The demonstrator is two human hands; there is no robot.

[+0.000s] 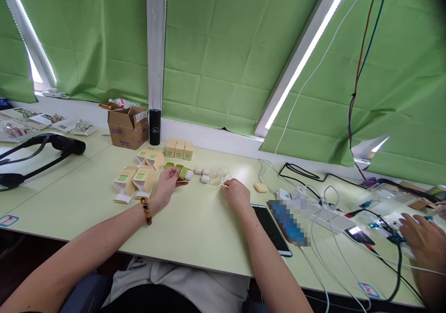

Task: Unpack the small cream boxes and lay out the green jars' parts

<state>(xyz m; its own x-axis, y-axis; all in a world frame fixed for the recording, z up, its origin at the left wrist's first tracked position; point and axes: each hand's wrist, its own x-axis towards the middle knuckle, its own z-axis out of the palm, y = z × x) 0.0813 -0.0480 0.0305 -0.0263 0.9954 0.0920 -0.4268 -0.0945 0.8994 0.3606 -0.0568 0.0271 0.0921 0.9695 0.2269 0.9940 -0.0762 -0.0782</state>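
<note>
My left hand [168, 183], with a beaded bracelet at the wrist, pinches a small green-and-white piece [185, 174] above the table; its exact kind is too small to tell. Other green pieces [169, 165] lie just behind those fingers. Small pale pinkish-white pieces [205, 179] rest to its right. Beside them stands a cluster of small clear cups [216, 177] with yellow marks. The fingers of my right hand [236, 192] are closed at the right-hand cup's edge, their tips partly hidden.
Opened kraft boxes [124, 183] lie left, with closed small boxes [179, 149] behind. A cardboard carton [128, 128] and black tumbler [155, 127] stand by the wall. A phone [271, 229], cables and a power strip [331, 217] lie right, near another person's hand [423, 236].
</note>
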